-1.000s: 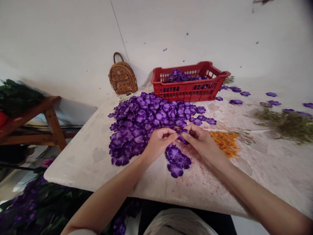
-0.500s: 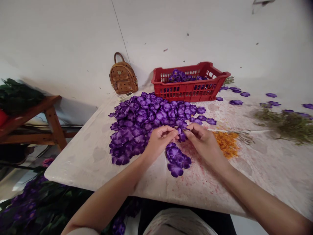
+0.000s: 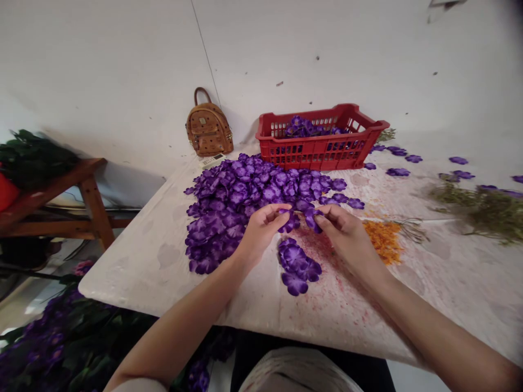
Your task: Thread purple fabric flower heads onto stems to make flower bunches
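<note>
A big heap of purple fabric flower petals point(image 3: 245, 198) lies on the white table point(image 3: 134, 267). My left hand point(image 3: 261, 231) pinches a purple petal point(image 3: 291, 222) at the heap's near edge. My right hand point(image 3: 345, 234) pinches another purple petal point(image 3: 312, 218) a little to its right. The two hands are slightly apart. Just below them lies a small row of purple petals point(image 3: 297, 264).
A red plastic crate point(image 3: 318, 149) with purple petals stands at the back. A brown small backpack point(image 3: 208, 130) leans on the wall. Orange petal bits point(image 3: 382, 239) and dried stems point(image 3: 478, 207) lie to the right. A wooden stand point(image 3: 81, 201) is left of the table.
My hands, which held one petal piece together, have drawn apart, each now pinching a petal. They have moved slightly up towards the heap.
</note>
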A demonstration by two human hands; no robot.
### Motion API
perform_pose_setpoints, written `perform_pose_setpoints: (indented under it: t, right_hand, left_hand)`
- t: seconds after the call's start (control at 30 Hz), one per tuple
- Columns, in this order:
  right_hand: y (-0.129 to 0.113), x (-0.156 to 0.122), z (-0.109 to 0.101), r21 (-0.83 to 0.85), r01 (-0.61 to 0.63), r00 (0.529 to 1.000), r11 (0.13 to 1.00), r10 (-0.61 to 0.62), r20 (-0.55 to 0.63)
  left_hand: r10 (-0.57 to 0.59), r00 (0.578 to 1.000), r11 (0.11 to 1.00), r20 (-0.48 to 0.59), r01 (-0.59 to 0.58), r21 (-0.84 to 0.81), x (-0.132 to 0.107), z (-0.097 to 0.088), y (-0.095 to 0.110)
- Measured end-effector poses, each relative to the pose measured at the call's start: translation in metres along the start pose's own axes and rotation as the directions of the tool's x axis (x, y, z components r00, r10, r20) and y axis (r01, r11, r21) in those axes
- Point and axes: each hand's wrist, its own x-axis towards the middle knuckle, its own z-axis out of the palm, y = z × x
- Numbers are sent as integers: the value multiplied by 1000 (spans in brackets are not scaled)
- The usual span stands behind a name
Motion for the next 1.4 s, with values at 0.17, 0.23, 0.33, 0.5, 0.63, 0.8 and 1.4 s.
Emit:
perform_pose_setpoints:
  t: [0.17,0.23,0.33,0.5,0.63,0.8,1.4]
  right_hand:
    - [4,2,-5,-44,21,998,999,-23,-52]
    - [4,3,-9,-42,16,998,999,-19,-68]
    - [0,4,-14,-20,6,998,1000,-8,-68]
    - [-4,3,-13,-37,6,998,999,-8,-68]
    - [6,3,-11,-49,21,997,999,-24,-71]
    - [11,4,-14,-101,36,997,994,-44,-70]
    - [-10,0,-2,-85,25,992,996,-14,125]
  left_hand:
    - [122,992,943,24,-123,309,0,-16,8]
    - [148,988,826,50,-151,543,-5,-35,18]
    - [174,984,478,24,-106,872,-19,-65,33]
    - [321,919,146,227,-285,947,-21,-64,37]
    - [202,842,242,500,-538,808,3,-26,17]
    - [158,865,231,477,-502,833,24,-3,-3]
    - [-61,985,991,162,40,130,8,5,9]
